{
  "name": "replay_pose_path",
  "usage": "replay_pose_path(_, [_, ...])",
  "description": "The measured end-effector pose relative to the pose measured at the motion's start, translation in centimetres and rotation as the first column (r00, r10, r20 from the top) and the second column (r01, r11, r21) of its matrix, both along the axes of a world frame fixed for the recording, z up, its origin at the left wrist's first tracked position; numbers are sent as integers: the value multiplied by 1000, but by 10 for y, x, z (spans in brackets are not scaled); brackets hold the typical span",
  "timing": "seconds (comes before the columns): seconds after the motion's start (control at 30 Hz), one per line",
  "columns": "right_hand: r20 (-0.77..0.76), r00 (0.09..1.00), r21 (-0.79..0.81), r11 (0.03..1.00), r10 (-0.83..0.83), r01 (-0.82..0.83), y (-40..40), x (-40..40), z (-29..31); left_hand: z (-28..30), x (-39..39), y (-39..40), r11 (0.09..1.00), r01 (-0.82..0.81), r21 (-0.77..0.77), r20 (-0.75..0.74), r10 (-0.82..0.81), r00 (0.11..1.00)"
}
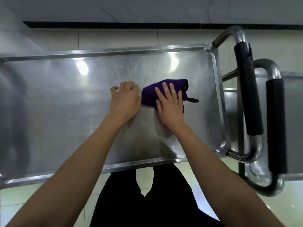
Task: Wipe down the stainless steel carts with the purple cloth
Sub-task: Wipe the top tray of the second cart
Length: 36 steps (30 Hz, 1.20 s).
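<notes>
A stainless steel cart fills the middle of the view, its flat top tray with a raised rim running left to right; ceiling lights glare off the metal at the far side; the purple cloth lies bunched on the tray, right of centre and well inside the rim, with a dark corner of it poking out to the right; the right hand lies flat on top of the cloth, fingers straight and spread, pressing it to the steel; the left hand rests on the bare tray just left of the cloth, its fingers bent under at the knuckles and the thumb out to the left, holding nothing that can be seen; whether its fingertips touch the cloth edge cannot be told; both bare forearms reach in from the near edge; at the right end of the cart stands its tubular handle with a black foam grip; a second cart is parked just beyond on the right, its own foam-covered handle lying beside the first; below the near rim show dark trousers over a pale tiled floor
</notes>
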State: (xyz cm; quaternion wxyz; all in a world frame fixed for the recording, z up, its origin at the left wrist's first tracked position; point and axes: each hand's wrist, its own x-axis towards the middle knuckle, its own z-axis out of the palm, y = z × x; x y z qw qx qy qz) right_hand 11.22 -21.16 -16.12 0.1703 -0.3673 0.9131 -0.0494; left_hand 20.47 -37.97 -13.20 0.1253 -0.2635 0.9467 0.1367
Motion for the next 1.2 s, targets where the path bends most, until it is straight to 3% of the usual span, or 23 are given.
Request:
replay_pose_path(0.23, [-17,986,14,986,-165,165,67,-83,1,11,-42,67,992,105,73,-29,-103,994])
replay_pose_path(0.4, [-37,981,0,981,-193,193,93,-115,-2,6,-54,101,992,119,51,52,-121,991])
replay_pose_path(0.9, [-47,978,-16,979,-204,203,137,-53,-6,4,-47,112,991,130,-11,138,-127,982])
replay_pose_path(1.2, [-46,974,-6,975,-221,221,99,-26,-8,4,3,81,996,88,29,28,-88,996])
